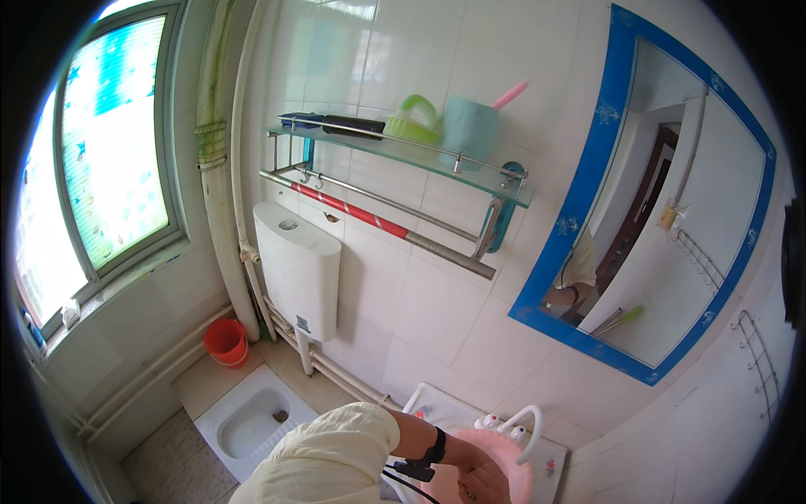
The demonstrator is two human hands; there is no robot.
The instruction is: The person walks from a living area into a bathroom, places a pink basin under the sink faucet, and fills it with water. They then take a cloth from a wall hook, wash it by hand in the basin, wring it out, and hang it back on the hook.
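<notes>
My left hand [483, 475] is down inside a pink plastic basin [521, 485]. Its fingers are bent, and the bottom edge of the picture cuts it off, so whether it holds something is unclear. A black strap with a small device [420, 467] and a cable is fastened around that forearm. The basin sits in a white washbasin [555, 455] with printed flowers, below a white curved faucet [534, 428] with red- and blue-marked knobs. I cannot make out my right hand as a separate hand.
A glass shelf [390, 148] with a towel bar [453, 255] juts from the wall, carrying a light blue cup [469, 126] and a green brush [412, 123]. Left are a white cistern [299, 271], squat toilet [252, 422] and red bucket [225, 343]. A blue-framed mirror [686, 157] hangs right.
</notes>
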